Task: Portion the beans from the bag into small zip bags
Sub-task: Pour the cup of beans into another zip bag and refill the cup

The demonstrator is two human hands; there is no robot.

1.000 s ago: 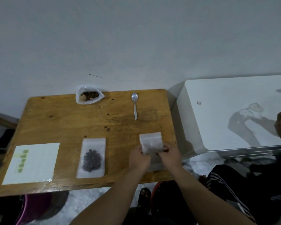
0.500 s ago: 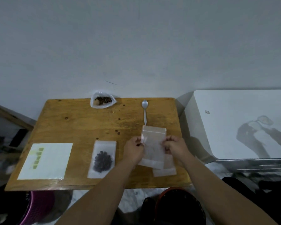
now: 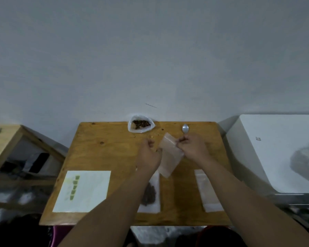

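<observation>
An empty small zip bag (image 3: pixel 169 155) hangs above the middle of the wooden table (image 3: pixel 111 148), tilted. My left hand (image 3: pixel 148 155) grips its left edge and my right hand (image 3: pixel 192 146) pinches its top right corner. The open bean bag (image 3: pixel 141 124) with dark beans sits at the table's far edge. A metal spoon (image 3: pixel 185 129) lies right of it, its handle hidden behind my right hand. A filled zip bag (image 3: pixel 150 195) lies near the front edge, partly under my left forearm. More empty zip bags (image 3: pixel 208 191) lie at the front right.
A white label sheet (image 3: pixel 84 190) with green stickers lies at the table's front left. A white appliance (image 3: pixel 278 150) stands close on the right, a wooden shelf (image 3: pixel 9 139) on the left. A grey wall rises right behind the table.
Both hands have lifted the empty zip bag off the stack and carried it toward the far side of the table, near the spoon. The camera view has shifted.
</observation>
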